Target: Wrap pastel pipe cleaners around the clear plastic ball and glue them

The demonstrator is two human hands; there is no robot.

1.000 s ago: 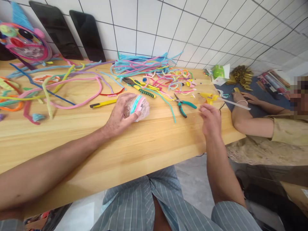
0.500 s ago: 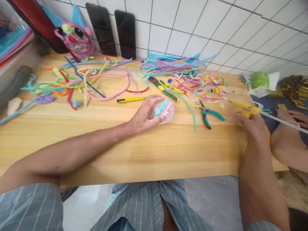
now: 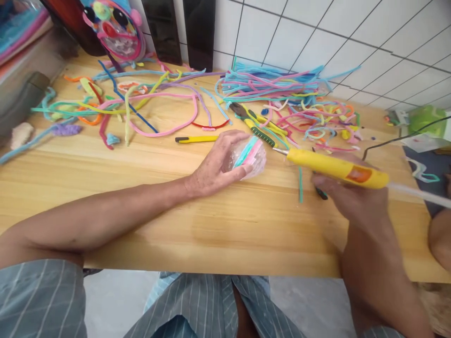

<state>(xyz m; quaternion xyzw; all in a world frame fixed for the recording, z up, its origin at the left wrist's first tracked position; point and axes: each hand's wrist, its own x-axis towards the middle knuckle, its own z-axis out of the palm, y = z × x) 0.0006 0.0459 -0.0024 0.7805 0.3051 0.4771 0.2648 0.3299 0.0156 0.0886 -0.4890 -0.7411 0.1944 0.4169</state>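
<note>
My left hand point(image 3: 220, 164) is closed around a clear, rounded plastic piece point(image 3: 260, 162) that rests on the table. Strips of turquoise and pink pipe cleaner point(image 3: 246, 151) lie side by side across it. A yellow hot glue gun point(image 3: 317, 163) is in the grip of my right hand point(image 3: 355, 199), its metal nozzle pointing left toward the plastic piece, a short gap away. From the back of the gun sticks a whitish glue stick point(image 3: 421, 193). Behind my right hand, teal-handled pliers are mostly hidden. A yellow utility knife point(image 3: 195, 139) lies just beyond my left hand.
Loose pipe cleaners point(image 3: 162, 131) spread over the left side of the table point(image 3: 225, 234). A bundle of them point(image 3: 275, 82) lies by the tiled wall, with green-and-yellow pliers point(image 3: 259, 131) in front. Two black phones lean on the wall near a decorated face figure point(image 3: 121, 33). Someone's arm point(image 3: 440, 239) shows at right.
My right hand has brought the glue gun up and leftward from the table's right side, over the teal pliers. My left hand still holds the plastic piece. The view has shifted slightly.
</note>
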